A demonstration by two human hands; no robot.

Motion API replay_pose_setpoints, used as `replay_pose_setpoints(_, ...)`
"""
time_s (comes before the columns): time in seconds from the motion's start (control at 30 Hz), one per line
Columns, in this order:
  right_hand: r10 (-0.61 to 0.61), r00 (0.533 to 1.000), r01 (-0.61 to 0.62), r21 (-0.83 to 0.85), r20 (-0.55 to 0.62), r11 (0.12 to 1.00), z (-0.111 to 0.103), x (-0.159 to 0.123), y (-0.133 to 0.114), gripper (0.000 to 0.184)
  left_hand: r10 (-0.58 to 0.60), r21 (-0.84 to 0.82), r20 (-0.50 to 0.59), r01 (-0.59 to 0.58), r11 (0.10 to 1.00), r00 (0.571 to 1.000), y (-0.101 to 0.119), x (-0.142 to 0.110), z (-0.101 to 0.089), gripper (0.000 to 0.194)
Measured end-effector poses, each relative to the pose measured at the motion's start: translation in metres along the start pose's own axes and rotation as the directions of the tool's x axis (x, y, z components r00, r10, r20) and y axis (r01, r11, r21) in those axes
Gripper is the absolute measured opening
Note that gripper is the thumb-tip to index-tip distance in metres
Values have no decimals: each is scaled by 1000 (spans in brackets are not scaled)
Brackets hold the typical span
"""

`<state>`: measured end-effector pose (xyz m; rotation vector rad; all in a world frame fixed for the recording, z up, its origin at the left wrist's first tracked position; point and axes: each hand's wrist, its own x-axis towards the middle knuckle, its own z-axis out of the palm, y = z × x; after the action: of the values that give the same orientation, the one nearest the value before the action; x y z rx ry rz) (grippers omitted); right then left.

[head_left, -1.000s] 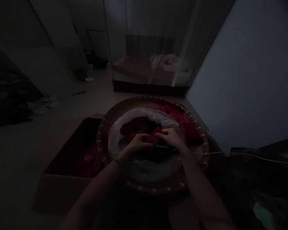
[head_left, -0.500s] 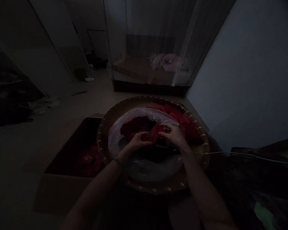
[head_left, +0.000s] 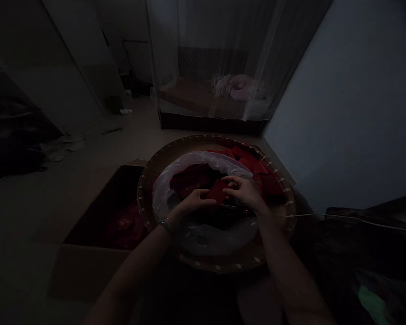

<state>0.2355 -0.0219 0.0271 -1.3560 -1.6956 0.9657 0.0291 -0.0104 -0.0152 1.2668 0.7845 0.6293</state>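
Observation:
A small flat red piece point(head_left: 218, 191), perhaps paper or cloth, is pinched between my two hands over a round woven bamboo tray point(head_left: 165, 146). My left hand point(head_left: 196, 201) grips its left edge, with a bangle on the wrist. On its right side, the fingers of my right hand point(head_left: 241, 190) are closed on it. Below them a whitish plastic bag point(head_left: 162, 194) lies spread in a ring, with dark red pieces point(head_left: 191, 178) inside. More red pieces point(head_left: 248, 162) lie along the tray's far right side. A tiny red light glows beside my right wrist.
An open cardboard box point(head_left: 88, 266) with red items stands left of the tray. A white cable point(head_left: 341, 218) runs off to the right. Behind is a netted bed point(head_left: 189, 97); a pale wall point(head_left: 341, 99) rises on the right. The room is very dark.
The red piece has been turned and now lies flatter and squarer between my fingers. Both hands have barely shifted.

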Motion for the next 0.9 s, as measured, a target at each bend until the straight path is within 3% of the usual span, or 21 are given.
replay_pose_setpoints(0.23,96,994,-102,141,53,985,8,-2,-10,41,-68,-98,-52,63,993,996,2,-1,3,47)
replay_pose_setpoints(0.4,94,995,-100,149,45,984,6,0,-3,43,-80,-143,1,79,987,997,-2,0,2,48)
replay_pose_setpoints(0.57,59,998,-59,107,-5,993,6,0,-3,47,-92,-156,-20,88,984,996,-2,-1,3,46)
replay_pose_setpoints(0.7,-32,997,34,31,-63,999,5,-1,-8,30,-77,-138,-64,67,988,995,0,0,3,45)
replay_pose_setpoints(0.9,-98,994,101,-51,49,994,-4,-2,-3,25,-37,-4,12,37,999,999,-6,1,0,44)
